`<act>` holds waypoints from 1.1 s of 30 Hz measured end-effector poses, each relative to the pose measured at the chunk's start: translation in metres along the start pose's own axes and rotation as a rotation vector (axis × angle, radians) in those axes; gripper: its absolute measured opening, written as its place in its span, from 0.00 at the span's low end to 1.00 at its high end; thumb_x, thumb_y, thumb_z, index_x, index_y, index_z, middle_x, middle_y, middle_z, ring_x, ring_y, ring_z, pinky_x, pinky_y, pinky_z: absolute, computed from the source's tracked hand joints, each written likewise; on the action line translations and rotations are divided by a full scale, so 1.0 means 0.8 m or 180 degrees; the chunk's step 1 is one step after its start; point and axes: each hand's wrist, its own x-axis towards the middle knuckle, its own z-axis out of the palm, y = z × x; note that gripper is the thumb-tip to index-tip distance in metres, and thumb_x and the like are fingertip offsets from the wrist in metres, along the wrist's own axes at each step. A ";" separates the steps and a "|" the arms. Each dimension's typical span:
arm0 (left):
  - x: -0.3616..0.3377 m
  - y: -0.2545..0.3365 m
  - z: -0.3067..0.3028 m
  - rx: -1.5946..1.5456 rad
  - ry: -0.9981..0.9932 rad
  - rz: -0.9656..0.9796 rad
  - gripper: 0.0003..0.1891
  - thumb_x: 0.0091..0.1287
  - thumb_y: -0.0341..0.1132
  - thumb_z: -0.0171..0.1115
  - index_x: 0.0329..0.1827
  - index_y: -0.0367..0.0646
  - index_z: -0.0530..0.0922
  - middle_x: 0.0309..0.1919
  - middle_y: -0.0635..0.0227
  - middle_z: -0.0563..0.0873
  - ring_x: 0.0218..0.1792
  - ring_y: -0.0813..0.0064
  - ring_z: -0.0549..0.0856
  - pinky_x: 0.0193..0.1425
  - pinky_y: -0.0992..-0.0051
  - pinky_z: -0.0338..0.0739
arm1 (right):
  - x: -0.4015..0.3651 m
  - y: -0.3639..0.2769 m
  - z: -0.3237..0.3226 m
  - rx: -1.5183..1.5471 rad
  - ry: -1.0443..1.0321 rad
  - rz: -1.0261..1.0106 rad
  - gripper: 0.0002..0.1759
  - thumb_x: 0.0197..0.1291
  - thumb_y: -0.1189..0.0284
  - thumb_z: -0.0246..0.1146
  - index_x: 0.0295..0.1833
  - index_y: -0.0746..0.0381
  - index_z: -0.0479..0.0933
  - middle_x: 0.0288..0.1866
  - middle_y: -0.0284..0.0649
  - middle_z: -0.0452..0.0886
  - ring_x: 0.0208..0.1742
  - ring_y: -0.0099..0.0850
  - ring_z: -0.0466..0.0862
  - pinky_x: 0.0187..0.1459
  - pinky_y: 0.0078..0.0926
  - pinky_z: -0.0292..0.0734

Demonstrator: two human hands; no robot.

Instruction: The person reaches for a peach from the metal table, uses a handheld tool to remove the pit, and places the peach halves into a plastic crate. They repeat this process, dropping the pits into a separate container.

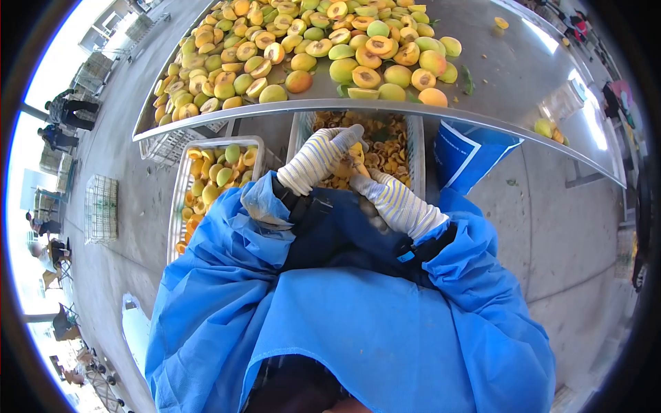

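In the head view both my hands wear striped work gloves and meet over a crate of brownish-yellow fruit scraps (pixel 396 148). My left hand (pixel 318 157) is closed around a yellow peach piece (pixel 357 153), with the thumb and fingers pointing away from me. Close by on the right, my right hand (pixel 399 201) has its fingers drawn together against the lower side of that piece. What lies inside the right fingers is hidden. Just beyond the hands, a metal table (pixel 317 106) carries a heap of whole and halved peaches (pixel 275 51).
Left of my hands stands a white crate (pixel 180 189) of peach halves. A blue bag (pixel 460 158) hangs at the table's edge on the right. A few peach pieces (pixel 547 129) lie at the table's right corner. An empty-looking mesh crate (pixel 102 206) and several people are farther left.
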 end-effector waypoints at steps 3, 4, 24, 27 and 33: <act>0.001 0.008 -0.002 0.0275 -0.0062 0.0063 0.34 0.69 0.65 0.55 0.46 0.36 0.83 0.36 0.66 0.86 0.38 0.77 0.85 0.45 0.78 0.80 | 0.002 0.000 -0.007 0.0563 -0.0246 0.0275 0.19 0.70 0.49 0.57 0.43 0.54 0.69 0.19 0.30 0.68 0.12 0.22 0.69 0.12 0.22 0.63; -0.001 0.010 -0.003 0.0424 -0.0081 0.0079 0.35 0.69 0.67 0.54 0.47 0.36 0.83 0.37 0.65 0.86 0.38 0.77 0.85 0.46 0.78 0.80 | 0.001 -0.002 -0.009 0.0316 -0.0096 0.0222 0.19 0.70 0.49 0.58 0.42 0.54 0.69 0.19 0.30 0.68 0.12 0.22 0.69 0.12 0.22 0.63; 0.006 0.011 0.005 -0.0710 0.0021 -0.0118 0.28 0.66 0.60 0.63 0.44 0.38 0.86 0.33 0.69 0.85 0.34 0.79 0.84 0.42 0.78 0.80 | 0.010 -0.008 0.012 0.0258 0.0201 0.0106 0.24 0.66 0.42 0.60 0.39 0.53 0.71 0.18 0.27 0.66 0.11 0.20 0.66 0.12 0.18 0.58; -0.003 0.013 0.004 -0.0707 -0.0018 0.0311 0.30 0.66 0.61 0.62 0.44 0.37 0.86 0.33 0.67 0.86 0.35 0.77 0.84 0.45 0.76 0.80 | 0.006 -0.013 0.011 0.0900 -0.0190 0.0164 0.24 0.66 0.43 0.60 0.39 0.54 0.72 0.17 0.28 0.66 0.10 0.20 0.65 0.12 0.17 0.57; 0.003 0.010 0.004 -0.0905 -0.0149 0.0495 0.34 0.64 0.65 0.61 0.48 0.38 0.84 0.39 0.67 0.86 0.42 0.79 0.83 0.50 0.78 0.78 | 0.007 -0.014 0.006 0.1497 -0.0471 0.0169 0.24 0.66 0.43 0.60 0.40 0.54 0.73 0.17 0.29 0.66 0.09 0.20 0.64 0.10 0.16 0.56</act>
